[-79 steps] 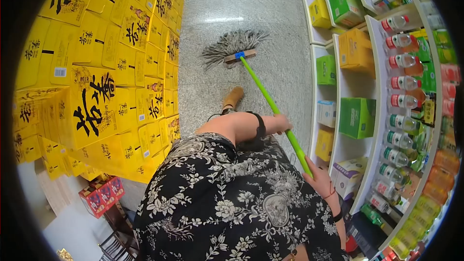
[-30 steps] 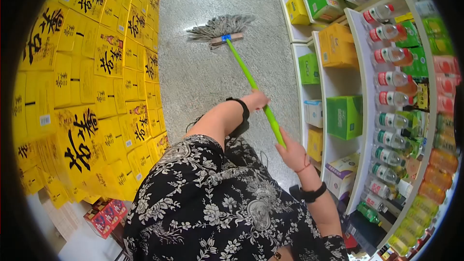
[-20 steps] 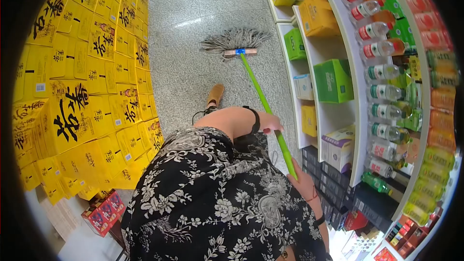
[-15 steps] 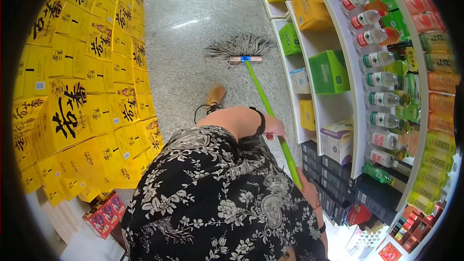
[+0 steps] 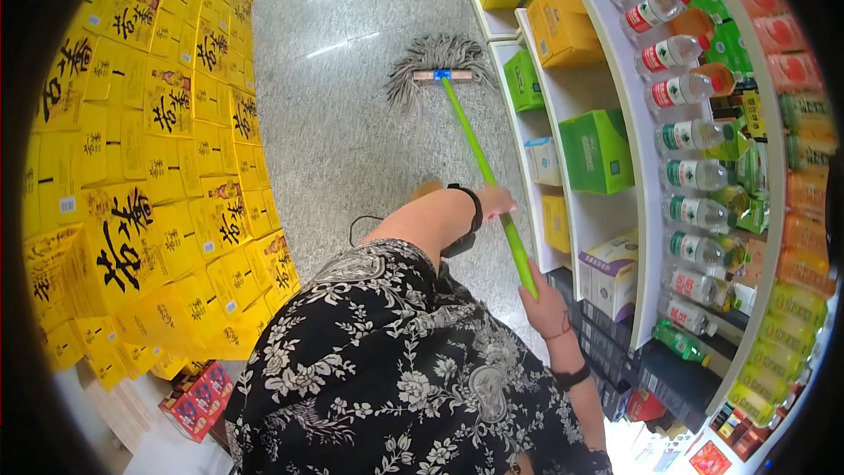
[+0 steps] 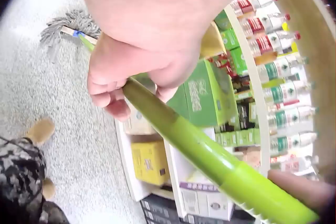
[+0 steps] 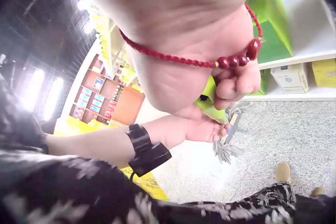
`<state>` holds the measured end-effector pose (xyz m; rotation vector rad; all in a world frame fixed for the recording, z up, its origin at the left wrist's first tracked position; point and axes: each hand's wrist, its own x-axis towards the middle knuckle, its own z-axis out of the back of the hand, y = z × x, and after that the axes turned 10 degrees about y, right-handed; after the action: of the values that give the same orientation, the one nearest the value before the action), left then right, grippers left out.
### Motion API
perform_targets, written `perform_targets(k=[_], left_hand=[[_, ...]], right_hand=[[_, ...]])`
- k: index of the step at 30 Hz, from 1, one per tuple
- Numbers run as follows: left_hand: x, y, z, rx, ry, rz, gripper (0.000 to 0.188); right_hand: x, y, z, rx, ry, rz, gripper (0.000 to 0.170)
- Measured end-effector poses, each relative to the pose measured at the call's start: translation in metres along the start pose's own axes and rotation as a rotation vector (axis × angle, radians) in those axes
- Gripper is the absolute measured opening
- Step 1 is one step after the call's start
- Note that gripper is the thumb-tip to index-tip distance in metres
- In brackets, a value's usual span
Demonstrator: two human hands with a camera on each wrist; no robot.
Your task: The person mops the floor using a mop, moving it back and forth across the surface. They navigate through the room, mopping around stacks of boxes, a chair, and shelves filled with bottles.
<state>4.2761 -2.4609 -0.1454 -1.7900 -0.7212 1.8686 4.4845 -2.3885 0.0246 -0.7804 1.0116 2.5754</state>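
A mop with a bright green handle (image 5: 475, 148) reaches forward across the grey speckled floor. Its grey string head (image 5: 442, 57) spreads flat on the floor at the far end, fixed to a wooden bar with a blue clip. My left hand (image 5: 498, 202) grips the handle partway down, and in the left wrist view its fingers (image 6: 116, 109) curl round the shaft. At the handle's upper end my right hand (image 5: 547, 303) holds on, a red beaded bracelet (image 7: 231, 62) at its wrist. In the right wrist view the handle's open end (image 7: 208, 95) shows among the right fingers.
Yellow beer cartons (image 5: 132, 237) are stacked along the left side. White shelves (image 5: 646, 211) with boxes and bottles line the right, close beside the handle and right hand. Dark boxes (image 5: 607, 343) stand low at right. A brown shoe (image 6: 41, 131) is on the floor.
The mop head was drawn nearer between one and half a second ago and has now slid forward again. Both hands have moved forward with the handle, keeping their grip.
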Motion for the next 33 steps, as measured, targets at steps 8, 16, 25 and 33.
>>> perform_targets(k=[8,16,25,33], left_hand=[[0.044,-0.018,0.204,-0.006,-0.321,0.077,0.033],[0.082,-0.039,0.303,-0.141,-0.299,0.170,0.064],[0.111,-0.020,0.306,-0.151,-0.309,0.220,0.081],[0.079,-0.018,0.195,-0.276,-0.405,0.098,0.089]], right_hand=[[0.199,0.054,0.082,-0.092,0.019,0.056,0.057],[0.295,0.070,0.140,-0.132,0.033,0.067,0.059],[0.304,0.064,0.132,-0.057,0.098,0.024,0.060],[0.211,0.024,0.087,-0.009,0.104,0.034,0.064]])
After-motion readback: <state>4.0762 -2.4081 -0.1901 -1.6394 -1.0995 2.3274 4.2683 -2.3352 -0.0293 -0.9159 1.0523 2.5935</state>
